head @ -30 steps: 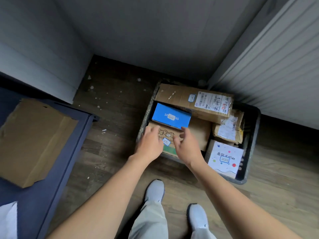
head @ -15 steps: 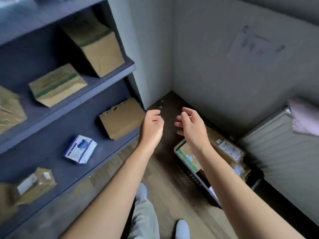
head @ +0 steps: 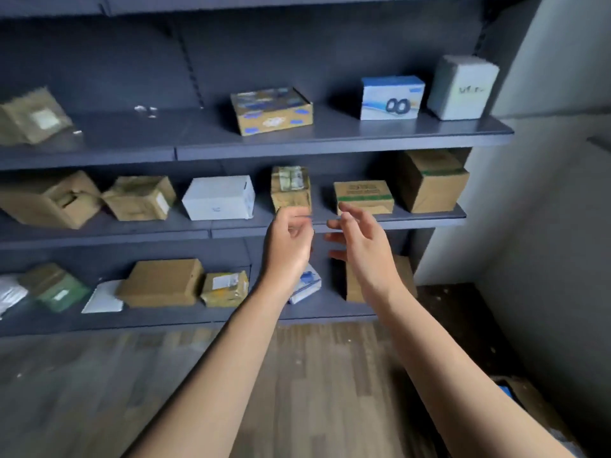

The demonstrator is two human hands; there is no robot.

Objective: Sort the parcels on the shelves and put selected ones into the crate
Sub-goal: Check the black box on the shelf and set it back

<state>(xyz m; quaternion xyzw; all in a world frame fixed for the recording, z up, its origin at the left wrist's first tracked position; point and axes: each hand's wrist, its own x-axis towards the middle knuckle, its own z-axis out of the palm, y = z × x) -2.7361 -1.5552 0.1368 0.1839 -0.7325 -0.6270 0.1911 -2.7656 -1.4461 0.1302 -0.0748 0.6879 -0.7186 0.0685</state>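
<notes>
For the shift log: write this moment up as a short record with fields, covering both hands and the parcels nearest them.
left hand: empty, fingers loosely curled, in front of the middle shelf
right hand: empty, fingers relaxed, beside the left hand
nearest parcels: tall brown parcel and brown box with green stripe, both on the middle shelf, neither gripped
same shelf, further left: white box
top shelf: blue and white box among others

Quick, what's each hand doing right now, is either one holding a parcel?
Left hand: open, fingers loosely curled, holding nothing.
Right hand: open, fingers relaxed, holding nothing.
</notes>
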